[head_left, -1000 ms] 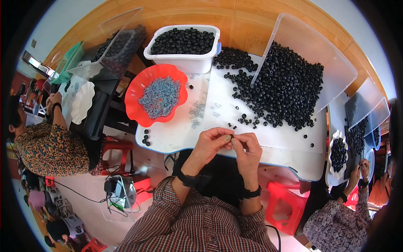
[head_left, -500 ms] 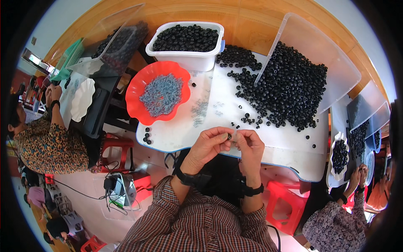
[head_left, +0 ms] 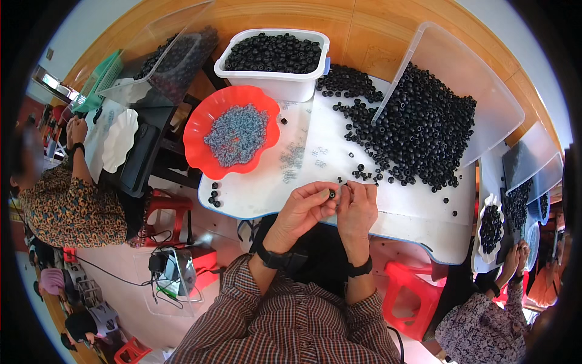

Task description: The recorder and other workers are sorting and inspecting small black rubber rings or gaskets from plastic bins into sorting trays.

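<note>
Near the table's front edge, my left hand (head_left: 298,212) pinches a small round black part with a hole in it (head_left: 331,194) between thumb and fingers. My right hand (head_left: 356,215) is close beside it with its fingers drawn together; whatever they hold is too small or hidden to make out. Just beyond my fingertips lie a few loose black parts (head_left: 362,172). Farther right, a big heap of similar black parts (head_left: 418,127) spills out of a tipped clear plastic bin (head_left: 494,124).
A red scalloped bowl (head_left: 195,142) of small grey-blue pieces stands at left. Behind it is a white tub (head_left: 273,77) full of black parts. Several black parts (head_left: 213,194) sit at the left front edge. Other people work at tables on both sides; a red stool (head_left: 403,291) stands below right.
My right hand has turned and moved slightly, its fingers now more curled toward the table. The left hand still holds the black part. The view has shifted a little.
</note>
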The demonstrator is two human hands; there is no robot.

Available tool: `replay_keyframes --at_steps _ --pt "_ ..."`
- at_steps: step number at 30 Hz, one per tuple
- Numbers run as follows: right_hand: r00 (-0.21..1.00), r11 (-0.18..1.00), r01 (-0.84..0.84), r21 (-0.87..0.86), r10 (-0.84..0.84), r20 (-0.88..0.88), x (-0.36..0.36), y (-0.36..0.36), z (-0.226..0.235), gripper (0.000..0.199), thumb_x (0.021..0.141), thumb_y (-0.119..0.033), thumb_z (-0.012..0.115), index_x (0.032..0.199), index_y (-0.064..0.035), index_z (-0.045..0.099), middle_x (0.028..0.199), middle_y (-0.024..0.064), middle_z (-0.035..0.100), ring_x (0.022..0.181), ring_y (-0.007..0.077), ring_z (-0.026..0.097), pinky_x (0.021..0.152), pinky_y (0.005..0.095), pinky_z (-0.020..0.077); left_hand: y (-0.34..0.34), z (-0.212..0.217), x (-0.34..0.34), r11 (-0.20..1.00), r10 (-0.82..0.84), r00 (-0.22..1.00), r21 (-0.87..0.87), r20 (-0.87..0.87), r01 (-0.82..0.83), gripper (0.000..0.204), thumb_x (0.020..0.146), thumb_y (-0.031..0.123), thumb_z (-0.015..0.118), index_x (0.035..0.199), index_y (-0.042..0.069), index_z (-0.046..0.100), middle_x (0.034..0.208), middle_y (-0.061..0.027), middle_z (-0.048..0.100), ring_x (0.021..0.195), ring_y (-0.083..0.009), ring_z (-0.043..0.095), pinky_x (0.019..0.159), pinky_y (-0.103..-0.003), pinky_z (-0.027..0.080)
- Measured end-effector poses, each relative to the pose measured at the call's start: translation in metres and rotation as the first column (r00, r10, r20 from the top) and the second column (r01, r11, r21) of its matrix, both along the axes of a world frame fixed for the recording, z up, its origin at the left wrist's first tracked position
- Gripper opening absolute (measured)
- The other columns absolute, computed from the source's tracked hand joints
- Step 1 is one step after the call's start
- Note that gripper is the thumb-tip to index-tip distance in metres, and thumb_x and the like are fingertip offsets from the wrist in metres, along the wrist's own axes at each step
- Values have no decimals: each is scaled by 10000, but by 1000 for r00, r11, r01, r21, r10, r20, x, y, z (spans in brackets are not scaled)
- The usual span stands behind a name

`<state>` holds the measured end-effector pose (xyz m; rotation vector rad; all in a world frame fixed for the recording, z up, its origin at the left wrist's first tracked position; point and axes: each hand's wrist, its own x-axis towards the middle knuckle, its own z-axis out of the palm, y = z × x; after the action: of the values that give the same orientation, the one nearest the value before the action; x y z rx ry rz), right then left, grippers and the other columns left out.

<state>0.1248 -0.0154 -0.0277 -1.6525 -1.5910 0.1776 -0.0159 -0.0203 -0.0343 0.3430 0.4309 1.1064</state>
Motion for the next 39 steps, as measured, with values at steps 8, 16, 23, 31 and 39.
replay_keyframes --at_steps 8,16,23,31,39 --pt "980 997 -57 -55 45 -196 4 -4 1 117 829 -24 694 925 -42 630 888 98 584 608 242 631 544 353 503 0 0 2 1000 16 1000 -4 -12 -16 244 976 80 572 1187 -29 630 967 -100 692 817 -136 681 763 -258 579" --pt "662 970 -220 -106 69 -746 11 -8 0 116 891 7 651 1001 16 615 914 55 635 629 81 569 572 237 488 -1 2 4 999 39 999 -21 -31 -40 235 975 77 575 1175 -29 635 973 -95 692 814 -133 676 756 -258 573" --pt "420 951 -309 -20 118 -900 11 -14 6 188 929 16 611 1115 38 608 952 45 636 734 59 575 644 207 494 0 5 8 999 34 994 -14 -104 -35 245 972 88 579 1179 -31 635 919 -76 666 788 -123 644 736 -245 555" --pt "443 931 -361 -53 122 -888 14 -15 4 183 946 -22 619 1123 12 652 907 30 665 724 58 568 652 198 482 0 1 8 1000 19 994 12 -103 -18 243 979 84 565 1183 -28 633 897 -73 661 777 -122 646 737 -244 557" --pt "433 931 -363 -37 133 -891 11 -17 15 130 939 -18 627 1062 9 663 913 28 650 738 64 569 665 202 479 1 7 8 999 38 998 -31 -55 -39 233 984 96 564 1168 -28 632 860 -75 663 753 -129 641 728 -250 548"
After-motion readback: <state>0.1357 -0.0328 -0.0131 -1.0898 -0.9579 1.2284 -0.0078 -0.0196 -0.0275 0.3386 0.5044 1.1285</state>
